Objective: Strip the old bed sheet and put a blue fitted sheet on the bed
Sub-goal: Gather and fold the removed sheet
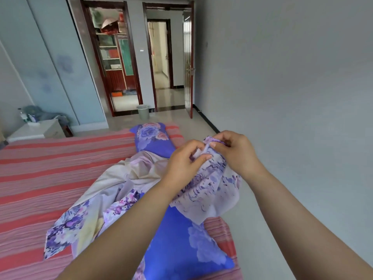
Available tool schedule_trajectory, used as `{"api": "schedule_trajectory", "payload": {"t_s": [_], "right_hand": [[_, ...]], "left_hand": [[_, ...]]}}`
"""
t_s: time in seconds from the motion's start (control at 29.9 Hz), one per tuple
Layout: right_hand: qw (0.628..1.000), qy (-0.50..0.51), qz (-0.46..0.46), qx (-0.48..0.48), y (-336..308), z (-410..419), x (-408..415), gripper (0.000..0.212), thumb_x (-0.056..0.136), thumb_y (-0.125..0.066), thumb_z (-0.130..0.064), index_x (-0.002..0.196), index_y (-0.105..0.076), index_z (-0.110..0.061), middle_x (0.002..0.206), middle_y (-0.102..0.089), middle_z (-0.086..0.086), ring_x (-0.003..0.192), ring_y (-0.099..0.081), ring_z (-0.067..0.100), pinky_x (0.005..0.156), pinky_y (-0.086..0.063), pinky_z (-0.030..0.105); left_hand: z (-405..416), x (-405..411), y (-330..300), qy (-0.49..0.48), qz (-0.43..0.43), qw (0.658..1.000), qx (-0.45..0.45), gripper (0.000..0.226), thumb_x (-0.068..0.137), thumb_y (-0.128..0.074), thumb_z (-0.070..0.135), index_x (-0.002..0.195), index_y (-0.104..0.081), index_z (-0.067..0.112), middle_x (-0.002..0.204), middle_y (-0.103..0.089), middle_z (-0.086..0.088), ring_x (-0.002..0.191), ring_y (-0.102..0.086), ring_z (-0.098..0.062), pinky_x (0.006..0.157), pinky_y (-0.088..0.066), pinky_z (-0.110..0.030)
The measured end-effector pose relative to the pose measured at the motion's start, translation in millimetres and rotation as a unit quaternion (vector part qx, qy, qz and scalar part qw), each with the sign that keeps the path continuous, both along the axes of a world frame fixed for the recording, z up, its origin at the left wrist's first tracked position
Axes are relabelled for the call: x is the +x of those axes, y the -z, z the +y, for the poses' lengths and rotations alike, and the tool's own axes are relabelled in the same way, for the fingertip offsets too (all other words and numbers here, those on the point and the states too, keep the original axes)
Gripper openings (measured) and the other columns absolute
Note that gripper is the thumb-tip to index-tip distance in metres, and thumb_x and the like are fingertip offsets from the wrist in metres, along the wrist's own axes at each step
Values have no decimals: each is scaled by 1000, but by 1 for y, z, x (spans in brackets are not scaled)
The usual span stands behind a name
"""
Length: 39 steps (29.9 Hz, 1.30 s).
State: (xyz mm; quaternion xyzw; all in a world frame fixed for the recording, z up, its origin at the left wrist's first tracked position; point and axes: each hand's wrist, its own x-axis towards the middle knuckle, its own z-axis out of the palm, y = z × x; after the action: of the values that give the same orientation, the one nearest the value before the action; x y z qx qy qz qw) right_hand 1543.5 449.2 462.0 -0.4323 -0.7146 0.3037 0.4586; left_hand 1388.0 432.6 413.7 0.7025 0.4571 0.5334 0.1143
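Right now your left hand (184, 158) and right hand (235, 151) sit close together at about 2 o'clock from frame centre, both pinching the bunched top edge of a pale floral sheet (203, 186). Left thumb and fingers curl round a fold of it; right fingers clamp the gathered edge just beside, so the hands nearly touch. Sheet hangs down from your grip, lavender and purple print, its lower part draped over a blue floral pillow (181, 245) at 6 o'clock. Rest of the same cloth trails to 8 o'clock, crumpled across the bed (50, 168), beige underside showing in the middle, flowered corner flat near the lower left. Bed surface under it is red and pink striped. Second blue floral pillow (153, 138) lies at 12 o'clock from centre, at the far edge of the bed, partly covered by the sheet's fold.

Further off: green bin (143, 112) on the floor by the doorways at 12 o'clock, white nightstand (38, 129) at 10 o'clock with bottles on top, too small to read. Open brown door (188, 65) at 1 o'clock. Plain grey wall (292, 77) fills the right side.
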Motion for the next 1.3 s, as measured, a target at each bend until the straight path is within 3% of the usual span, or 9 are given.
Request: {"api": "schedule_trajectory", "payload": {"t_s": [0.23, 0.4, 0.57, 0.67, 0.87, 0.97, 1.1, 1.2, 1.3], "right_hand": [[995, 82, 13, 58, -3, -22, -7, 14, 88, -64, -11, 80, -65, -23, 84, -63, -10, 73, -56, -4, 67, -40, 7], [983, 114, 59, 130, -11, -45, -3, 14, 86, -65, -6, 83, -68, -20, 86, -63, -9, 78, -56, -8, 71, -38, 5], [973, 149, 92, 150, -18, -57, 14, 9, 87, -65, -5, 85, -70, -13, 86, -63, -8, 76, -55, -9, 70, -38, 5], [974, 162, 95, 127, -17, -60, 29, 10, 87, -65, -8, 84, -69, -17, 87, -63, -9, 73, -54, -9, 67, -38, 5], [973, 191, 121, 46, -5, -52, 63, 17, 89, -63, -12, 76, -64, -24, 73, -60, -13, 57, -52, -4, 56, -38, 6], [981, 147, 128, -8, 10, -51, 62, 23, 91, -60, -10, 71, -60, -21, 55, -58, -17, 49, -50, -2, 55, -42, 14], [981, 58, 182, -41, 8, -58, 32, 27, 92, -58, -14, 67, -52, -21, 66, -60, -5, 63, -52, 12, 70, -45, 35], [969, -35, 238, -48, -15, -77, -3, 19, 88, -58, -26, 74, -50, -17, 75, -51, 13, 71, -44, 21, 68, -40, 37], [935, -57, 340, -87, -33, -90, -18, 22, 97, -50, -15, 75, -49, -15, 75, -55, 8, 71, -47, 20, 65, -40, 32]], "left_hand": [[21, -22, 6, -69, 317, 945, -43, 47, 88, -53, 55, 90, -68, 10, 101, -63, -3, 95, -58, -24, 78, -46, -35], [33, -41, 32, -73, 362, 927, -60, 35, 97, -47, 38, 109, -66, 11, 108, -66, -10, 99, -59, -31, 79, -43, -33], [40, -56, 44, -184, 406, 887, -119, 25, 93, -47, 21, 113, -60, 14, 107, -67, -10, 94, -62, -30, 74, -45, -33], [38, -57, 47, -212, 355, 902, -124, 28, 89, -49, 7, 114, -60, 6, 99, -67, -19, 88, -63, -36, 70, -46, -38], [6, -67, 32, -257, 181, 946, -74, 18, 91, -54, 5, 79, -63, -5, 73, -62, -25, 69, -59, -39, 57, -35, -36], [-21, -75, -6, -313, 103, 944, -26, 22, 92, -51, 9, 91, -71, 0, 79, -67, -24, 71, -61, -40, 58, -37, -35], [-68, -92, -74, -438, -4, 895, 86, 29, 83, -45, 4, 97, -70, 0, 93, -67, -21, 85, -59, -36, 67, -38, -33], [-115, -104, -117, -455, -84, 839, 285, 25, 72, -42, 1, 82, -64, -4, 77, -54, 12, 76, -52, 3, 72, -38, -20], [-159, -103, -129, -435, -50, 818, 372, 23, 68, -42, -5, 81, -61, -5, 84, -41, 15, 80, -44, 11, 72, -32, -9]]}}
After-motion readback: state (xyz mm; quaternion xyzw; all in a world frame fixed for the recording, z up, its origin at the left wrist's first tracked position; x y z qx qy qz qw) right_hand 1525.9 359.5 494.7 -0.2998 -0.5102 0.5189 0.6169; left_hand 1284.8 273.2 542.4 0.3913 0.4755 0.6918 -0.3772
